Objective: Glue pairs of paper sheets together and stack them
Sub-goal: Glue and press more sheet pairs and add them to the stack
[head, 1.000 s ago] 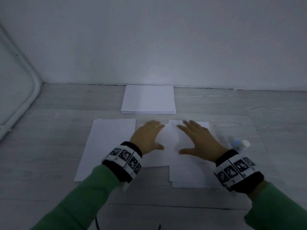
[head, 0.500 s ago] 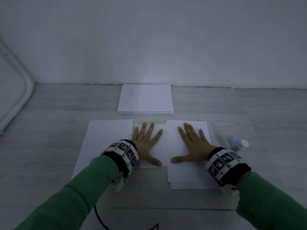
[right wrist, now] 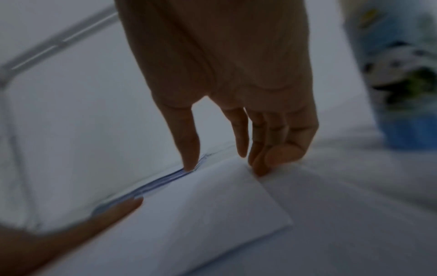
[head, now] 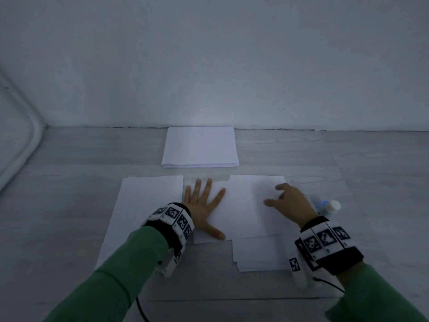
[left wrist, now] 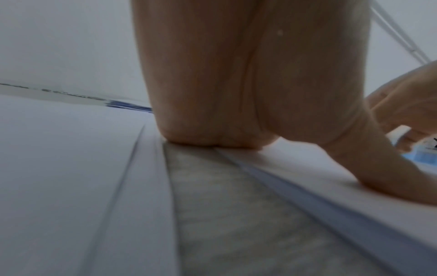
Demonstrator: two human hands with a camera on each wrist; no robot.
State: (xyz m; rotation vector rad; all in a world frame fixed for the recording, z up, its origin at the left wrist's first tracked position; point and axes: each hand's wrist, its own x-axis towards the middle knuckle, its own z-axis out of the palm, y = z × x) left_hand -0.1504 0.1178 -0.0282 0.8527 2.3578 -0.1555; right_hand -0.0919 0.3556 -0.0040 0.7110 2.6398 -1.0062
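A white paper sheet (head: 241,210) lies across the middle of the table, overlapping the right paper pile (head: 257,254). My left hand (head: 205,203) presses flat on its left part, fingers spread; the left wrist view shows the palm (left wrist: 248,84) down on paper. My right hand (head: 285,201) sits at the sheet's right edge. In the right wrist view its fingers (right wrist: 260,164) curl at the raised corner of the sheet (right wrist: 201,214), with the thumb on top. Another paper pile (head: 144,205) lies to the left, and a neat stack (head: 199,145) at the back.
A glue bottle (head: 329,206) with a white cap lies just right of my right hand, blurred in the right wrist view (right wrist: 397,74). The grey wooden table (head: 69,194) ends at a white wall. A pipe (head: 21,154) runs down the left. A black cable (head: 141,310) hangs near me.
My right hand left its flat press, slid to the sheet's right edge and curled its fingers there, lifting the corner. My left hand stayed flat on the sheet.
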